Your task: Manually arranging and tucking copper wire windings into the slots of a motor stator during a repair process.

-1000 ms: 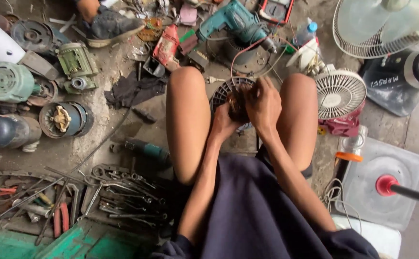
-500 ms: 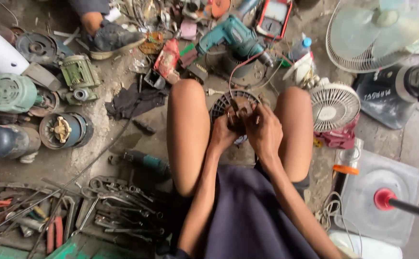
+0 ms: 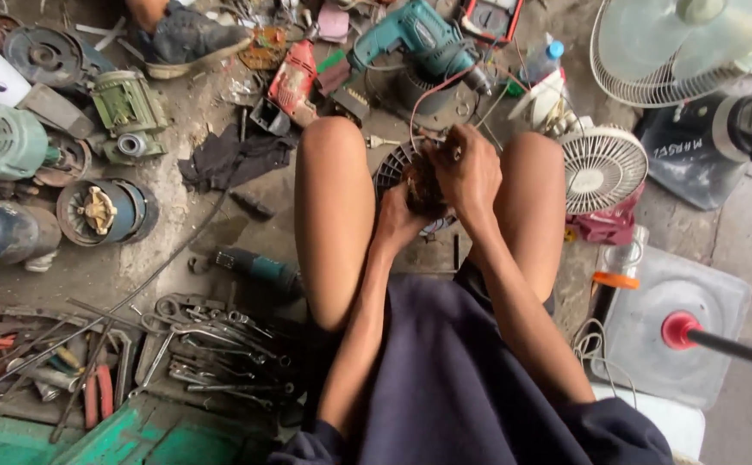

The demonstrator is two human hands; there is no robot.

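Both hands grip a dark motor (image 3: 422,185) between the knees: left hand (image 3: 396,217) closes on it from below, right hand (image 3: 465,172) from above, over a fan guard (image 3: 391,168)

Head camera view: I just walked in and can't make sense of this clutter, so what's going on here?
A person sits low on the ground, knees apart, with both hands together between them. The left hand and right hand grip a small dark round motor part with thin red wires leading off it. Around them lie a teal power drill, old motors, wrenches and small fans.
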